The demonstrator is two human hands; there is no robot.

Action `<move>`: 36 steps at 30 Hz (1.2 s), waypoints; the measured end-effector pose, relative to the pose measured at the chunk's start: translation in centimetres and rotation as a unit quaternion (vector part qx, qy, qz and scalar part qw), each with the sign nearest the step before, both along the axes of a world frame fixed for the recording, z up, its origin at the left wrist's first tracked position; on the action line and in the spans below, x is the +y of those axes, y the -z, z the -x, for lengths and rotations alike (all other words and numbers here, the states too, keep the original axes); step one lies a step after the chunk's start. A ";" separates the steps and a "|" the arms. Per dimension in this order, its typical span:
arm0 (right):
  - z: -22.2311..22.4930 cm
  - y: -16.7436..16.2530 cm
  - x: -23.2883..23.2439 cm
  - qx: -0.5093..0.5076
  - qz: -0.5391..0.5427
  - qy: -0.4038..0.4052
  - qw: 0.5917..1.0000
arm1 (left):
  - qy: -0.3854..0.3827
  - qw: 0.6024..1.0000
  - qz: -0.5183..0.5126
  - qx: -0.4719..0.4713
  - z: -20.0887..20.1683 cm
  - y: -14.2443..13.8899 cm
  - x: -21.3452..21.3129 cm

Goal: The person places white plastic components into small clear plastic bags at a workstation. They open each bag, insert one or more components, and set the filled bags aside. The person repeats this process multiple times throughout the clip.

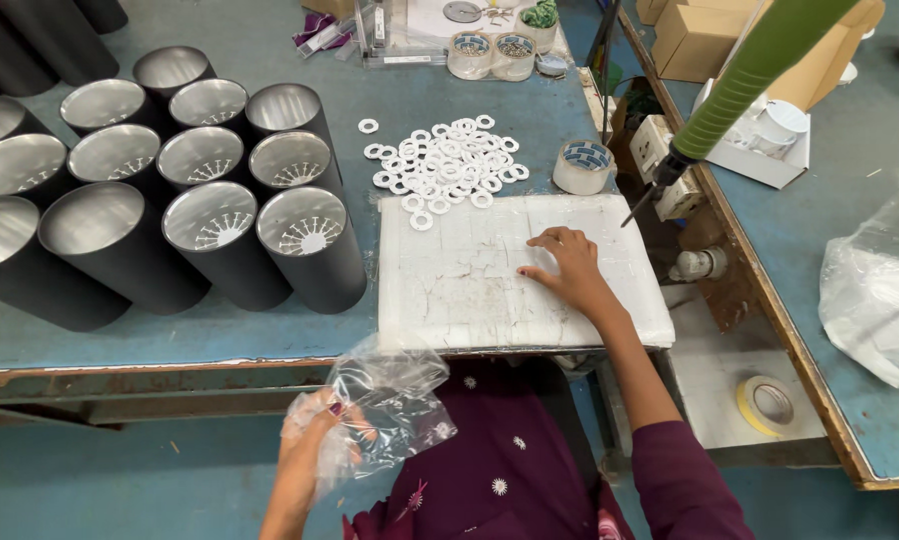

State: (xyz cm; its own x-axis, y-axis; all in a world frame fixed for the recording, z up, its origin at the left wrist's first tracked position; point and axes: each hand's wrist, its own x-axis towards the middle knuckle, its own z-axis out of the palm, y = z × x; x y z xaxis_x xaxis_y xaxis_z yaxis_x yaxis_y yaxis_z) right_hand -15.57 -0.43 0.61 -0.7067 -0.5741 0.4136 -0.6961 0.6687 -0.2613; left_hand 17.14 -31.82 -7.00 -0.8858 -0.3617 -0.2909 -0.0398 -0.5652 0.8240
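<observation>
Fingers of the right hand lie spread and flat on the white foam pad, palm down, gripping nothing; the hand rests toward the pad's right side, fingertips pointing left. That pad sits on the blue worktable, at its near edge and right in front of the person. Down below the table edge, the left hand is closed around a crumpled clear plastic bag, held over the purple lap (whether anything is inside the bag I cannot tell). Just beyond the pad's far edge lies a loose heap of small white rings, a few strays trailing off to the left. To the right of that heap stands a roll of tape, near the table's right edge. Left of the pad, black cylinders with shiny open tops stand packed together in rows, the nearest one just beside the pad's left edge. At the far end of the table are two more tape rolls side by side. A green-handled tool hangs at a slant over the gap at the right, its tip pointing down toward the pad's far right corner. Lower right, under the next bench, lies a yellowish tape roll.
</observation>
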 end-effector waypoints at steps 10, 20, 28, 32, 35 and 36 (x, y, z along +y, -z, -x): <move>-19.6 -4.0 -1.6 -0.319 0.152 -0.125 0.927 | 0.172 0.981 0.063 0.063 2.4 2.0 5.2; -26.3 -0.5 -2.3 -0.436 0.309 -0.175 0.827 | 0.050 0.961 0.155 0.223 3.6 -1.9 16.3; -23.0 3.9 4.8 -0.540 0.552 -0.097 0.629 | 0.190 0.931 0.243 0.194 5.8 -4.2 15.6; -20.9 5.6 8.9 -0.574 0.700 -0.131 0.404 | 0.219 0.850 0.431 0.209 6.1 -4.0 18.2; -20.9 6.7 9.2 -0.593 0.717 -0.054 0.363 | 0.269 0.821 0.452 0.224 5.6 -3.8 22.2; -21.2 6.9 8.7 -0.593 0.717 -0.028 0.367 | 0.287 0.824 0.432 0.228 5.7 -3.7 23.6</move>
State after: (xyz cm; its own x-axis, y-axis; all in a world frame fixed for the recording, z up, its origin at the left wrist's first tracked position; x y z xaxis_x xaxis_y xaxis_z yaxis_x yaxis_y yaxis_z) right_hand 5.63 8.29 -6.31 -0.8815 -0.3944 -0.2597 0.4720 -0.7532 -0.4582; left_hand 11.40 -8.24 -3.27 -0.9288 0.2571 0.2668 0.3295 0.2438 0.9121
